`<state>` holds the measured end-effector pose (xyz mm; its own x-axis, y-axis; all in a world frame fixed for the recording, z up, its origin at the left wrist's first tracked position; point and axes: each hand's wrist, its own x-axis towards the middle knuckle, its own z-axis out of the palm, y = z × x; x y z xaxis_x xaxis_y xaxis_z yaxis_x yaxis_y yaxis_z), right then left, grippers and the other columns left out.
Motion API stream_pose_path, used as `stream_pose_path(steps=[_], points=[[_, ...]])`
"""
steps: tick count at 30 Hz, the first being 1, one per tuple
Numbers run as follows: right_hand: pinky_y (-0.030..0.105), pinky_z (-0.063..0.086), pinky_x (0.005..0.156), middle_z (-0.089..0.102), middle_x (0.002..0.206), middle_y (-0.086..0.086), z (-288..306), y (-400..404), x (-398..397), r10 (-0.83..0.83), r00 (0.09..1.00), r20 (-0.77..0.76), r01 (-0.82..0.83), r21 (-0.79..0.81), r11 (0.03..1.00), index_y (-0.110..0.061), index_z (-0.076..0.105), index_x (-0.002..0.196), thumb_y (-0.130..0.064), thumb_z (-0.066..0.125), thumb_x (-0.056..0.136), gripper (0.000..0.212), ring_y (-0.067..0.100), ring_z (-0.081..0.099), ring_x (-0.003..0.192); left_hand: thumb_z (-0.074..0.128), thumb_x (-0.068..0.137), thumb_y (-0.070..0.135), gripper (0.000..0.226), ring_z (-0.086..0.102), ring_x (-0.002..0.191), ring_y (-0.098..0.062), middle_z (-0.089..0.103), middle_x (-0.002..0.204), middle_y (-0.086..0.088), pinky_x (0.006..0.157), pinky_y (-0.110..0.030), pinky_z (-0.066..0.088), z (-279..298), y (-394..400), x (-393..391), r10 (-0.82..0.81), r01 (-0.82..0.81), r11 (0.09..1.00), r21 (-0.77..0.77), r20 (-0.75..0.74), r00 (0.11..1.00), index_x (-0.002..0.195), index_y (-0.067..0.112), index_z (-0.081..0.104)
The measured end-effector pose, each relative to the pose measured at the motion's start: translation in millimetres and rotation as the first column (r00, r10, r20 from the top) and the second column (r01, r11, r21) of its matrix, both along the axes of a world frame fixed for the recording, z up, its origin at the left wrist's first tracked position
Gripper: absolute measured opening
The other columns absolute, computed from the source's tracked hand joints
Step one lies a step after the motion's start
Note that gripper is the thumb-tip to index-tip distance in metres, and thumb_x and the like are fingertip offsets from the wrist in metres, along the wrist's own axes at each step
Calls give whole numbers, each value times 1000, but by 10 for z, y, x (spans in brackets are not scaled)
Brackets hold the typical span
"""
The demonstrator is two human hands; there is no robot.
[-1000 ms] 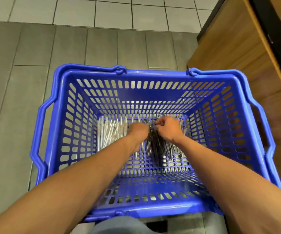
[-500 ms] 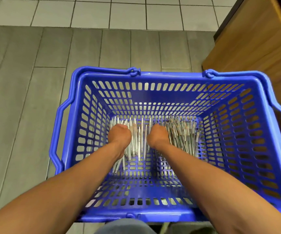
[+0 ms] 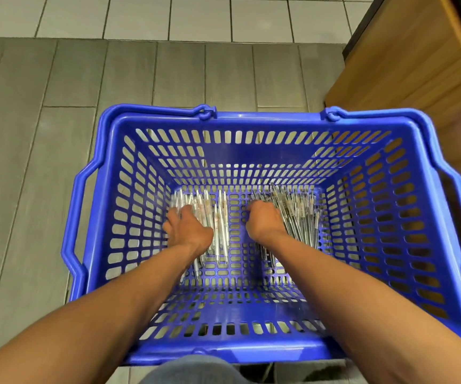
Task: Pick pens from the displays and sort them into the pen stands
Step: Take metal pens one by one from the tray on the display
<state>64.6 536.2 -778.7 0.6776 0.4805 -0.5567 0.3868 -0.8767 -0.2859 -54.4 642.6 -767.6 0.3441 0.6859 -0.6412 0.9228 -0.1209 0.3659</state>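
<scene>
Pens: two piles [image 3: 218,217] [image 3: 296,212] lie in basket [image 3: 251,119], on floor.
Grips: left hand [image 3: 186,231] spread over one; right hand [image 3: 262,221] curled into other, hold unclear.
Risk: pens could be scattered if grabbed loosely.

Both arms are totally bare, no sleeves, no watch or rings on the left hand [image 3: 186,231] or right hand [image 3: 262,221]; grey trousers [image 3: 190,370] peek out just below the blue basket [image 3: 223,117]

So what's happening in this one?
A person reaches both arms into a blue basket on the floor. Pens lie in two heaps on its bottom. The left hand rests on the left heap; the right hand is at the right heap. No pen stand shows.
</scene>
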Motion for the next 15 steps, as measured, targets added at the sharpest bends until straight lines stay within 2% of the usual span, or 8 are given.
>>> stream_pose_path(steps=[4,6,8,9,10,12,13,15], points=[[35,54,85,64,119,14,58,-70,59,27,995,-98,-25,21,999,-11,60,124,1,54,88,39,30,62,99,61,90,16,78,16,146,-34,10,162,-8,115,-46,27,70,38,-1,-1,2,998,-70,15,1000,155,18,19],[29,56,71,65,119,10,139,-126,135,3,985,-174,13,90,996,-15,60,126,-1,52,90,39,20,62,79,60,92,16,72,28,142,-37,20,159,-12,114,-47,33,159,92,7,-9,15,994,-105,53,999,154,16,23],[22,53,56,67,106,3,278,-222,233,-28,974,-224,66,165,984,-17,61,123,-8,55,93,31,15,60,63,59,94,16,63,53,124,-34,44,145,-16,102,-44,48,335,154,6,-2,20,989,-145,125,992,151,14,32],[20,53,53,66,100,-1,371,-288,290,-43,966,-254,94,193,977,-18,61,122,-13,57,94,28,16,62,64,59,96,17,55,62,106,-25,55,132,-10,89,-37,53,449,186,-1,-7,31,989,-147,165,986,147,14,38],[17,51,49,63,95,-7,471,-375,347,-57,957,-285,122,217,969,-19,60,121,-17,59,94,27,14,62,64,58,97,18,47,63,91,-15,59,124,-4,79,-29,52,567,217,-19,-32,60,989,-139,197,980,142,15,44],[13,45,43,62,84,-11,688,-579,460,-94,950,-299,175,257,951,-23,61,118,-24,62,93,24,6,58,57,56,99,20,32,61,80,-11,59,124,2,71,-24,49,800,291,-92,-105,137,985,-103,267,958,130,21,54],[14,47,46,63,82,-11,803,-690,511,-127,952,-277,206,280,938,-25,63,115,-26,63,92,23,6,59,57,57,99,20,26,62,78,-13,59,121,5,65,-24,51,925,320,-146,-128,164,982,-94,308,943,124,24,56],[28,57,68,69,83,-5,1047,-922,589,-204,961,-186,258,343,903,-23,66,111,-26,67,89,22,14,67,71,59,97,19,20,63,80,-7,63,108,12,63,-16,49,1203,370,-286,-153,175,984,-22,390,908,114,30,61]])
